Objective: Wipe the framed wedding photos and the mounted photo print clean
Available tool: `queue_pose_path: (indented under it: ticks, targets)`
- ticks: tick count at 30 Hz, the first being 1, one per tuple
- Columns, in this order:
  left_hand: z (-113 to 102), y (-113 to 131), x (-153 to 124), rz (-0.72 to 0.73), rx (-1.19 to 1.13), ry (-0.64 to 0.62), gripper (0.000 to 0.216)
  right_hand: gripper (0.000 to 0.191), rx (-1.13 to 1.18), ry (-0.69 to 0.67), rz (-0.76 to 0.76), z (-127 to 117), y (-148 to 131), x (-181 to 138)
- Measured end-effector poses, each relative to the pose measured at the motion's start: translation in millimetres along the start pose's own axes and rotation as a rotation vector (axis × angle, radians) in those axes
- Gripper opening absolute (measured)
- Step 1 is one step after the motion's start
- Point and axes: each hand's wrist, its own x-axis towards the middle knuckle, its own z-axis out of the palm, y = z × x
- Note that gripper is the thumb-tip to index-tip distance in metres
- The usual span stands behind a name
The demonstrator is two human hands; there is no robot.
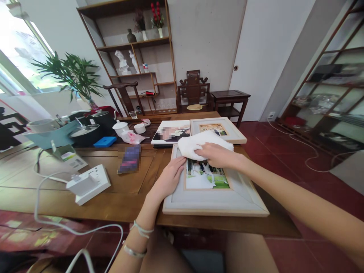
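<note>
Holding 1 cloth — R hand

The cloth is plain white; the near picture frame has a pale wood-coloured rim, a light grey mat and a photograph with green, white and dark areas. The table is brown, the small flat object blue, and the power strip white. The floor is dark red, patterned with tile lines.
</note>
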Motion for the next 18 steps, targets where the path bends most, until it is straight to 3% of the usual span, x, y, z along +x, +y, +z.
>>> queue_pose_path:
  ticks: [8, 12, 18]
  targets:
    - [-0.5, 0.2, -0.3, -0.021, 0.027, -0.021, 0.042, 0.042, -0.018, -0.122, 0.236, -10.6, 29.5, -57.8]
    - [-1.0, 0.9, -0.3, -0.029, 0.038, -0.027, 0.042, 0.043, -0.057, -0.045, 0.247, 2.1, 29.3, -69.8]
    - [0.2, -0.4, 0.4, -0.038, 0.047, -0.023, 0.043, 0.045, -0.027, 0.089, 0.172, 19.0, 3.9, -77.1]
